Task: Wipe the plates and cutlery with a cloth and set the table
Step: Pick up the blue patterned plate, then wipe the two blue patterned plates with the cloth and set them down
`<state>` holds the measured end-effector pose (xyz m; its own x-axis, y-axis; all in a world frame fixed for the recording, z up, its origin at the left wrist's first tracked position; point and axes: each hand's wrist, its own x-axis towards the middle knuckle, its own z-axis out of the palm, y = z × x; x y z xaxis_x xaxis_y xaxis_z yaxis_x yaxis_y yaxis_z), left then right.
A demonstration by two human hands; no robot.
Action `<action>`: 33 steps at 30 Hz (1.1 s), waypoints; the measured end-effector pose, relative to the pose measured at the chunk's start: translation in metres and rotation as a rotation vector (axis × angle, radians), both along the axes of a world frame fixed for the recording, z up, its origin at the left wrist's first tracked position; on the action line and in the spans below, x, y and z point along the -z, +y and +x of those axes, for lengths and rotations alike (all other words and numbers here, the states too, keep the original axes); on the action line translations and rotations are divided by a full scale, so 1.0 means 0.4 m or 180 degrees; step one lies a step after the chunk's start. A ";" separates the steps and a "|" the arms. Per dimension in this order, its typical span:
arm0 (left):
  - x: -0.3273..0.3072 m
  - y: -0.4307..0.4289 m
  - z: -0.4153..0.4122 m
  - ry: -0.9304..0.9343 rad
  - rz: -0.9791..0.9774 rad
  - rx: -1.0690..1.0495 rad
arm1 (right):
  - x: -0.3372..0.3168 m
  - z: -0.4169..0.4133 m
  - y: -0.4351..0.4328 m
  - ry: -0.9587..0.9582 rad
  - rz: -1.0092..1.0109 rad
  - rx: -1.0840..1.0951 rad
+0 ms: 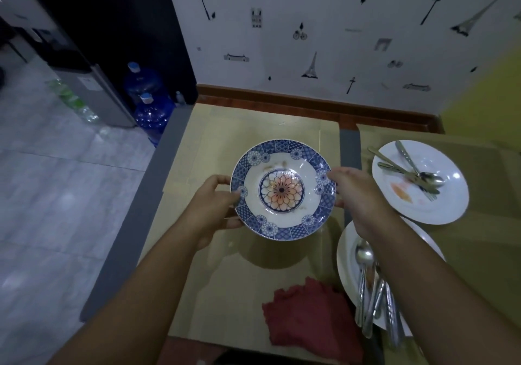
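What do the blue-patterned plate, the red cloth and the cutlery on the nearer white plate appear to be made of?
The blue-patterned plate: likely glazed ceramic, glossy with printed decoration. The red cloth: soft matte textile, perhaps terry, judging by its nubby, crumpled surface. The cutlery: polished metal, probably stainless steel, given silvery glints.

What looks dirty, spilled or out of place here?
The blue-patterned plate, held by left hand and right hand, shows brownish smears on its white band. The far white plate has orange-red stains beside loosely crossed cutlery. Nothing looks broken.
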<state>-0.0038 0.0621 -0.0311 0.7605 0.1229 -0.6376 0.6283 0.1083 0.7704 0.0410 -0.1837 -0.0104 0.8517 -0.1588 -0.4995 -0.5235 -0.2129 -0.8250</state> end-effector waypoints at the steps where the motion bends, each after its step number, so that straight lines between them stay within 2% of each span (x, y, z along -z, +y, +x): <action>1: 0.004 -0.003 -0.027 -0.0045 -0.0103 -0.0072 | -0.001 -0.021 -0.004 0.0012 -0.0011 -0.0045; 6: 0.022 -0.037 -0.164 -0.0172 -0.0354 -0.0155 | 0.018 -0.109 -0.031 -0.0052 -0.0130 -0.0243; 15: 0.049 -0.069 -0.352 -0.0105 -0.0002 -0.0761 | 0.012 -0.293 -0.041 -0.0562 -0.0462 -0.1196; 17: 0.060 -0.053 -0.375 -0.0141 0.0108 -0.0831 | 0.036 -0.349 -0.042 -0.0707 -0.0810 -0.1477; 19: 0.069 -0.027 -0.389 -0.0208 0.0194 -0.0903 | 0.080 -0.409 -0.040 -0.0777 -0.1444 -0.1826; 21: 0.077 0.004 -0.395 -0.0256 0.0229 -0.0947 | 0.125 -0.468 -0.026 -0.0532 -0.2058 -0.2163; 25: 0.090 0.050 -0.400 -0.0355 0.0195 -0.0985 | 0.195 -0.526 0.034 -0.0301 -0.2824 -0.2741; 30: 0.117 0.074 -0.408 -0.0356 0.0069 -0.0884 | 0.215 -0.529 0.074 -0.0045 -0.3334 -0.2769; 33: 0.130 0.077 -0.410 -0.0334 0.0064 -0.0878 | 0.220 -0.534 0.082 0.0018 -0.3409 -0.2596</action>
